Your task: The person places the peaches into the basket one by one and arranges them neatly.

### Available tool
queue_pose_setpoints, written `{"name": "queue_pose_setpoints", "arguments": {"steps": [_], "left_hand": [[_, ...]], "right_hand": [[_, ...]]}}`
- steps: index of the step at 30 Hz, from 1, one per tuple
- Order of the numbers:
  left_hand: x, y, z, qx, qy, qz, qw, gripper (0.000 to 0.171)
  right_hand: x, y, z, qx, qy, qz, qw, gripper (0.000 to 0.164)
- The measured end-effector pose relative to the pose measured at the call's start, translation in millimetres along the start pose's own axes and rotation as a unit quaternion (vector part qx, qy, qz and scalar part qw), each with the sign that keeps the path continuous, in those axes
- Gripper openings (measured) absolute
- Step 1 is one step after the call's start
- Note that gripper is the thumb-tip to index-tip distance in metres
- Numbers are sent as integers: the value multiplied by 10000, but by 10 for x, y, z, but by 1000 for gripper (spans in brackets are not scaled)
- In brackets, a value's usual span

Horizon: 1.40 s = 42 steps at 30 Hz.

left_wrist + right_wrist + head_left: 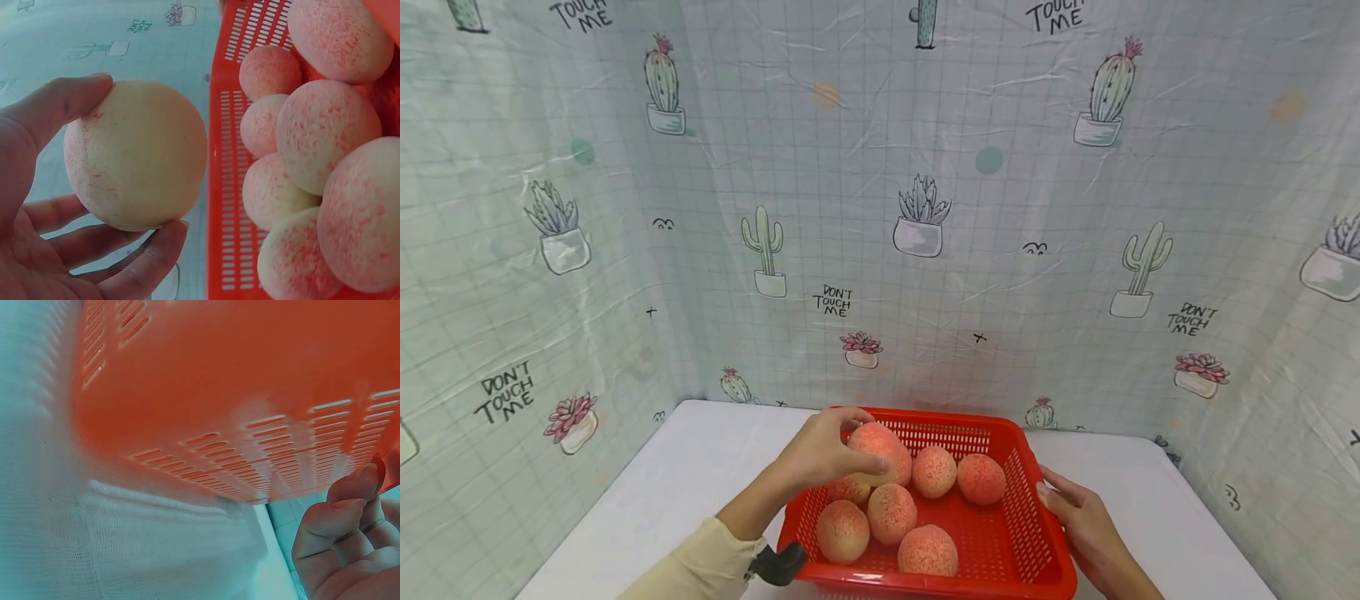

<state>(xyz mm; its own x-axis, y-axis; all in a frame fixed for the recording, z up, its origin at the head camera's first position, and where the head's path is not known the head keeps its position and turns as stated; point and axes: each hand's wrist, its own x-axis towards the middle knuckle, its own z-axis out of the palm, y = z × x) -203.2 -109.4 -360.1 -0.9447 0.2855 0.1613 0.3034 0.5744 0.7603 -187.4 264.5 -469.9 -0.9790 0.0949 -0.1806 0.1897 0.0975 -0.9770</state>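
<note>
In the head view, a round peach (pixel 872 443) with pink and yellow skin is held by my left hand (pixel 816 450) over the left back part of a red plastic basket (pixel 1051 533). The left wrist view shows the thumb and fingers curled around this peach (pixel 137 156), its pale yellow side facing the camera. Several more peaches (pixel 892 514) lie in the basket, mostly in its left half. My right hand (pixel 1086 521) grips the basket's right rim, thumb on top. From the right wrist, its curled fingers (pixel 340 528) show under the rim beside the slotted wall.
The basket stands on a white table (pixel 722 442). Behind and on both sides hangs a pale grid-patterned sheet (pixel 865 167) printed with cacti and words. A black strap (pixel 778 564) sits at the left wrist, by the basket's front left corner.
</note>
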Motion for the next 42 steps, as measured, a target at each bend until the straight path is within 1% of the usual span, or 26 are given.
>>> {"name": "queue_pose_setpoints", "arguments": {"steps": [3, 6, 13, 18, 24, 27, 32, 36, 42], "left_hand": [[19, 32, 59, 41, -121, 162, 9998, 58], [33, 62, 119, 8, -248, 213, 9995, 58], [61, 135, 273, -239, -533, 171, 9981, 60], [85, 148, 392, -363, -653, 65, 9972, 61], [113, 162, 509, -394, -736, -23, 9965, 62], [125, 171, 561, -401, -756, 41, 9963, 61], [132, 181, 634, -408, -840, 148, 9955, 58], [143, 194, 692, -346, -842, 218, 9956, 56], [168, 228, 775, -240, -815, 203, 9962, 52]], "right_hand": [[-11, -9, 4, -23, 32, 37, 10000, 68], [-19, -13, 8, -47, 56, 70, 9999, 69], [-5, -20, 10, -47, 47, 44, 10000, 70], [-17, -10, 9, -24, 57, 42, 10000, 68], [-25, -9, 12, -75, 55, 26, 10000, 69], [-21, -7, 11, -115, 71, 25, 9999, 68], [-5, -8, 14, -30, 60, 39, 10000, 67], [-9, -8, 14, -8, 71, 55, 10000, 66], [-21, -10, 7, -33, 57, 52, 10000, 68]]}}
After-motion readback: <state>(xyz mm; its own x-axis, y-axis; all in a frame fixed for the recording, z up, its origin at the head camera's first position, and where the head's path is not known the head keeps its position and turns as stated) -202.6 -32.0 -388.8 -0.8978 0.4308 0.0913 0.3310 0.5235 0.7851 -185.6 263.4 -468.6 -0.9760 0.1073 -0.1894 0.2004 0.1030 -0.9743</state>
